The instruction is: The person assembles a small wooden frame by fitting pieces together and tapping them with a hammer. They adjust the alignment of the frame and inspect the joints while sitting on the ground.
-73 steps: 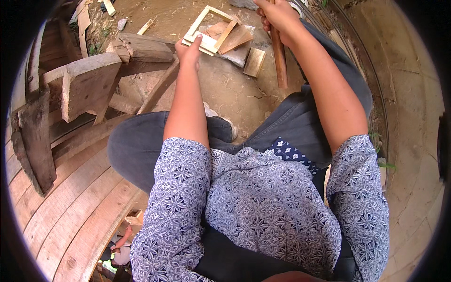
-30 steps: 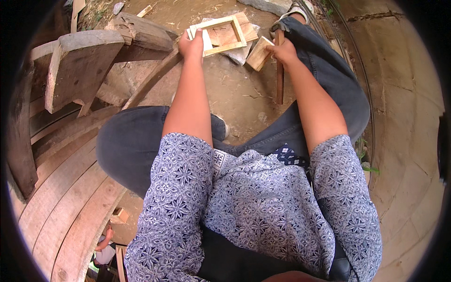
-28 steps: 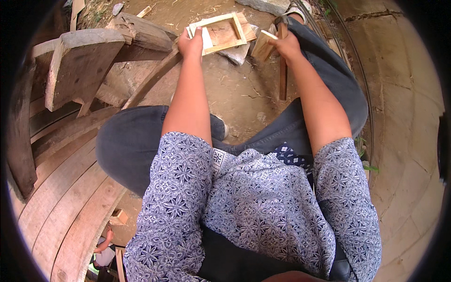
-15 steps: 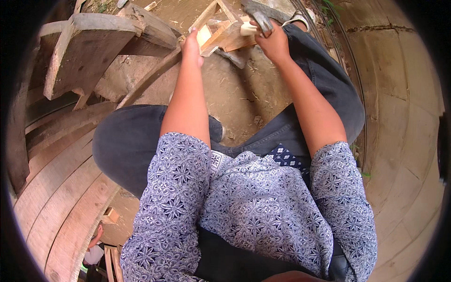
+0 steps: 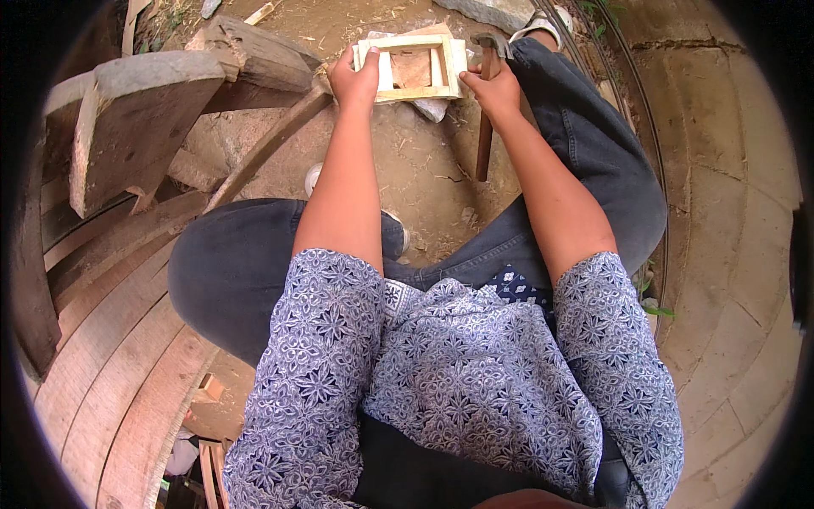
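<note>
A small rectangular wooden frame of pale slats lies level in front of me, its opening facing up and brown wood showing inside. My left hand grips its left end, thumb on top. Closed around a claw hammer is my right hand, with the metal head above the fist and the wooden handle hanging below. The thumb and finger of that hand reach the frame's right edge. A stone shows partly beneath the frame.
Stacked weathered planks and a heavy timber piece stand close on my left. A flat stone slab lies beyond the frame. Concrete paving runs along my right. Wood chips litter the dirt ground.
The frame has turned from a tilted position to level, opening up. The hammer has swung so its handle hangs down, and my right fingers now meet the frame's edge.
</note>
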`<state>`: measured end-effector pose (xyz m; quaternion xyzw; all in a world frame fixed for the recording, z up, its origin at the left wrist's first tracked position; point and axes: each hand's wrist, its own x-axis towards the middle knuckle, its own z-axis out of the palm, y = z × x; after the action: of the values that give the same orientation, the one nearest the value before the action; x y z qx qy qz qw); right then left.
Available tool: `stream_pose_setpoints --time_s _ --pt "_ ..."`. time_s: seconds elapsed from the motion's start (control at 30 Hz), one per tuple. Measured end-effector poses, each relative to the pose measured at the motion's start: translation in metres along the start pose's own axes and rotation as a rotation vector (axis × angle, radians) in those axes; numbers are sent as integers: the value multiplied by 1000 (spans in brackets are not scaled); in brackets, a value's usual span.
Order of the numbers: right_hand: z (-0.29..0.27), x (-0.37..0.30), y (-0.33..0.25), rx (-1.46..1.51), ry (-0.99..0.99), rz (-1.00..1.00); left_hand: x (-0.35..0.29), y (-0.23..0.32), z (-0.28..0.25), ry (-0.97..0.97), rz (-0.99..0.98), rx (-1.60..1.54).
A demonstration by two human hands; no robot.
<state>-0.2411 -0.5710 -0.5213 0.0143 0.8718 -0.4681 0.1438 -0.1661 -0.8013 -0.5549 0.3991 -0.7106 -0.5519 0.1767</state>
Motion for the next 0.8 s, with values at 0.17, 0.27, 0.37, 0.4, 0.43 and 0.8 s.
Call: stream_pose_setpoints --time_s 0.17,0.27,0.37,0.4,0.43,0.8 --pt "2 6 0 -73 -12 31 -16 21 -2 -57 -34 -127" --pt "7 14 1 -65 26 5 -11 19 -3 -64 -63 -192" --pt "11 19 3 -102 90 -41 -10 27 -2 -67 -100 -201" --pt "12 21 4 -122 113 -58 -12 30 -2 -79 -125 -213" --pt "12 22 4 -128 97 -39 -13 33 -3 -87 -150 -223" --pt "14 20 2 -72 72 -21 -7 13 5 -66 -182 -193"
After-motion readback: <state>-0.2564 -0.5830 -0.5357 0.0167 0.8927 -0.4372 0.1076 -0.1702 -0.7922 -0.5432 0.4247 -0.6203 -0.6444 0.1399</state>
